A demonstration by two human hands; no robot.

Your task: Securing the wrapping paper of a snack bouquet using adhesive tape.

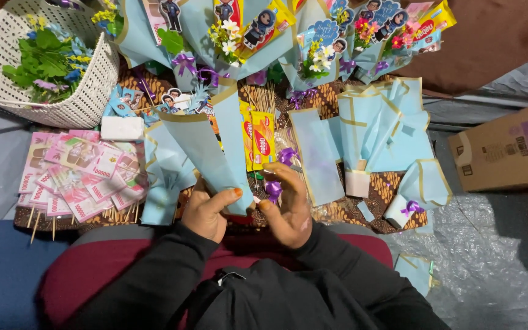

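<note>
My left hand point(208, 211) grips the narrow lower end of a light blue paper wrap with gold edging point(206, 153), which fans upward over the work surface. My right hand point(288, 205) is beside it, fingers curled around a small purple ribbon bow point(274, 190) pressed against the wrap's base. A second purple bow point(286, 155) lies just above my right hand. Behind the wrap sit yellow and red snack packets point(258, 139) and thin wooden skewers point(264, 98).
A white woven basket point(93, 79) of artificial flowers stands top left. Finished blue bouquets point(313, 43) line the top. Pink banknote-like papers on sticks point(80, 177) lie left. More blue wrap sheets point(380, 128) lie right, with a cardboard box point(502, 150) at far right.
</note>
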